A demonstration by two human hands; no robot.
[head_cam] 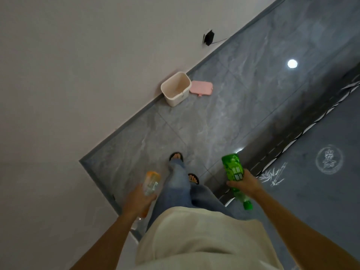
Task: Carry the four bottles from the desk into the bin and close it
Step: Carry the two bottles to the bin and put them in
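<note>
My left hand (139,200) grips an orange-topped clear bottle (151,182) low at my left side. My right hand (246,184) is closed around a green bottle (233,169), held bottom forward with its green cap (247,205) pointing back toward me. Ahead on the floor, against the wall's skirting, stands a small cream bin (176,89), open and looking empty inside. Its pink lid (201,88) lies flat on the tiles just right of the bin. Both hands are well short of the bin. No desk or other bottles are in view.
A pale wall (78,75) runs along the left and juts out in a corner (81,161) near my left side. A black plug with a cable (209,37) sits low on the wall beyond the bin. Grey glossy floor tiles (243,114) stretch ahead; a dark patterned mat (321,172) lies to the right.
</note>
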